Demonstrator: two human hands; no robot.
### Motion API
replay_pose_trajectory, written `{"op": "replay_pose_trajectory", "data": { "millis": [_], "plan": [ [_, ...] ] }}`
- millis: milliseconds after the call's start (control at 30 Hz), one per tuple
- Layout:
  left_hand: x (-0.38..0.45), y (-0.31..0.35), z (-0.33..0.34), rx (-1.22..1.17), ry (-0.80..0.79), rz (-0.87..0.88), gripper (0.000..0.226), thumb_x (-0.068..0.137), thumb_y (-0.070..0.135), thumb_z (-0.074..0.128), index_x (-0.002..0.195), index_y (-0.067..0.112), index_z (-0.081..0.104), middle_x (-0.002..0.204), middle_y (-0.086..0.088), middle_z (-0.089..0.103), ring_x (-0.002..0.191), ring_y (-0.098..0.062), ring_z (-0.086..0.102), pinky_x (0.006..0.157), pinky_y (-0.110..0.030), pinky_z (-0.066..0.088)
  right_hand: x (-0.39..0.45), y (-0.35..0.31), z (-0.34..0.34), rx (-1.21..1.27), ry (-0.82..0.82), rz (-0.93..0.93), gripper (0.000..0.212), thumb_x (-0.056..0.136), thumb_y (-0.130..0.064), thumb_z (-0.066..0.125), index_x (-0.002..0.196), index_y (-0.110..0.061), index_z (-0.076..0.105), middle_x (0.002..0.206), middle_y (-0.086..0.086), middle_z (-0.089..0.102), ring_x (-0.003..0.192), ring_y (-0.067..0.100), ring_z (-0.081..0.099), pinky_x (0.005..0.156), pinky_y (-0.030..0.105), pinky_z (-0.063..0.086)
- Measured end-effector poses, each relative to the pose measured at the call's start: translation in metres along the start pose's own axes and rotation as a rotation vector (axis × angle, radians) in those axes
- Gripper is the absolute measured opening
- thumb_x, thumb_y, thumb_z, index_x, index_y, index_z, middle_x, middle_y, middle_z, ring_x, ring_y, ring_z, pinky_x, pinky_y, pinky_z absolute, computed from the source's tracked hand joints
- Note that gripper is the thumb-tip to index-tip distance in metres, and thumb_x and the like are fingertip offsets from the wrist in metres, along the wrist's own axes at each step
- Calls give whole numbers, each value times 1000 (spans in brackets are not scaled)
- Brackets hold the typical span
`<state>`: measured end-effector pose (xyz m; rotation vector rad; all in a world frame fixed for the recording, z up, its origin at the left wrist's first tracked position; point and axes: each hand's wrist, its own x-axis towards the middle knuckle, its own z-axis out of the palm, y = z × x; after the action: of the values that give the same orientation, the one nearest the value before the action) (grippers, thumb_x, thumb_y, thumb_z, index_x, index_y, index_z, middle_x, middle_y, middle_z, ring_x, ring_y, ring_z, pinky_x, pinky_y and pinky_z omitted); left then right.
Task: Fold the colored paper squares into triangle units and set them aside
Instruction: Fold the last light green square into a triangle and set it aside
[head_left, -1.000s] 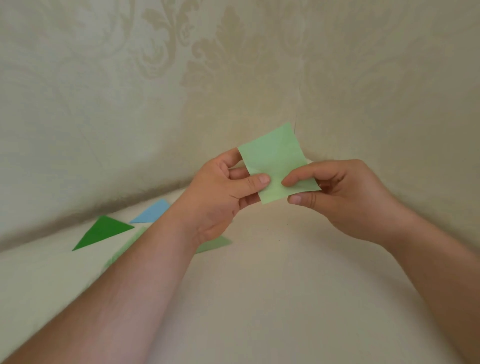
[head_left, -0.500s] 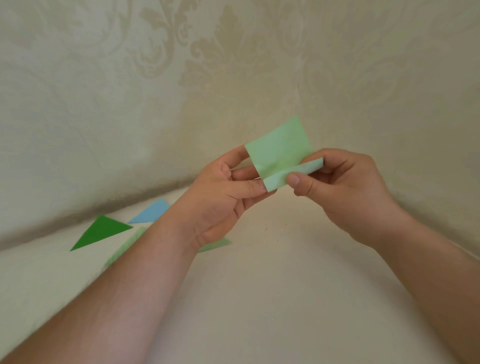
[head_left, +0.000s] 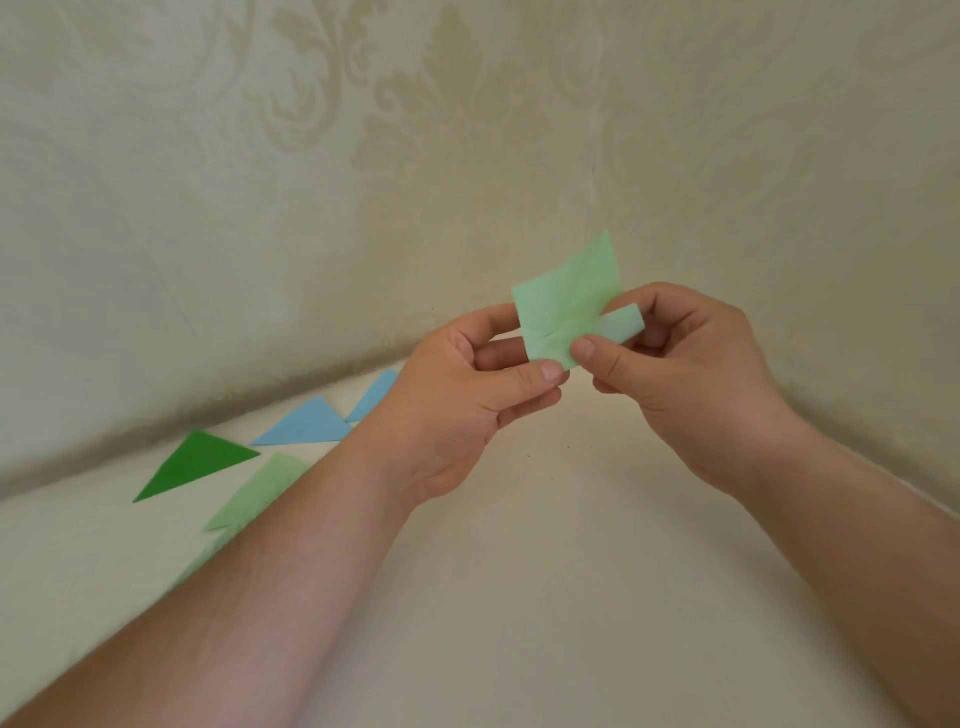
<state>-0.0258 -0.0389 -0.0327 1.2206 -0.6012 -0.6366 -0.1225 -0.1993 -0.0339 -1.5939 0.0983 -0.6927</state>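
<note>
Paper: the light green square (head_left: 566, 296) is held up in the air between your two hands, above the pale surface (head_left: 545, 571), its lower right part rolled up toward you so a fold can be started off the table
Left hand: your left hand (head_left: 467, 410) pinches the square's lower left edge, thumb in front and fingers behind, which steadies that side while the other side is turned
Right hand: your right hand (head_left: 691, 374) has thumb and curled fingers clamped on the rolled-up flap; judged from this, you are bringing a corner across to make the diagonal
Finished units: a dark green triangle (head_left: 195, 467), a blue triangle (head_left: 306, 423), a second blue triangle (head_left: 376, 392) and a light green triangle (head_left: 254, 493) lie to your left near the wall (head_left: 363, 182), well apart from the folding, partly hidden by your left forearm
Next: the corners likely need lining up before you press the crease
</note>
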Motion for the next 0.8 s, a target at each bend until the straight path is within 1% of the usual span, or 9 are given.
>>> {"op": "replay_pose_trajectory", "data": {
  "millis": [100,167,233,367,467,567,633,700,800],
  "plan": [
    [-1,1,1,-21,31,-22,45,88,-8,70,128,13,66,104,-8,78,88,-16,74,72,-22,58,-1,-1,1,14,12,3,25,85,2,78,94,-20,68,85,18,72,71,23,63,67,31,57],
    [-1,1,3,-44,43,-49,41,89,-8,69,125,12,67,99,-8,77,81,-14,73,69,-22,58,-1,-2,1,4,11,4,30,89,2,75,101,-24,66,86,23,71,73,26,64,69,32,56],
    [-1,1,4,-63,47,-77,38,90,-8,68,123,12,68,95,-7,77,78,-13,72,67,-21,58,-2,-3,2,-19,5,2,35,91,1,73,109,-28,63,85,20,72,71,25,65,71,33,56],
    [0,0,5,-85,73,-102,38,89,-8,69,122,9,68,96,-8,76,76,-13,71,65,-20,57,-3,-6,4,-74,14,-13,51,91,2,72,118,-38,54,88,15,75,70,21,67,76,35,60],
    [1,-1,6,-65,99,-79,39,88,-9,70,123,9,68,98,-9,75,75,-13,71,65,-20,57,-4,-5,5,-31,35,64,57,90,0,74,122,-41,50,90,9,77,74,20,68,77,32,62],
    [1,-1,6,-63,116,-49,39,88,-10,69,122,9,68,98,-9,77,75,-13,71,64,-20,57,-3,-5,6,123,-14,271,46,88,-5,76,124,-25,58,87,5,74,70,19,65,73,33,59],
    [0,-1,7,-60,110,-37,40,88,-10,69,124,8,67,100,-11,77,76,-14,71,65,-20,57,-4,-4,7,84,-108,349,23,89,-9,74,111,-15,70,82,3,71,69,18,63,71,32,57],
    [0,-1,8,-51,104,-34,40,88,-10,68,123,8,67,102,-11,78,77,-15,71,66,-20,57,-6,-3,8,17,-157,349,5,92,-11,72,95,-12,75,77,3,68,68,16,62,71,33,56],
    [0,-1,8,-26,98,-58,34,90,-9,67,118,10,69,94,-8,78,73,-13,70,66,-21,58,-6,-5,9,6,-155,322,8,92,-8,70,88,-13,76,75,4,67,67,15,61,70,31,56]
  ]
}}
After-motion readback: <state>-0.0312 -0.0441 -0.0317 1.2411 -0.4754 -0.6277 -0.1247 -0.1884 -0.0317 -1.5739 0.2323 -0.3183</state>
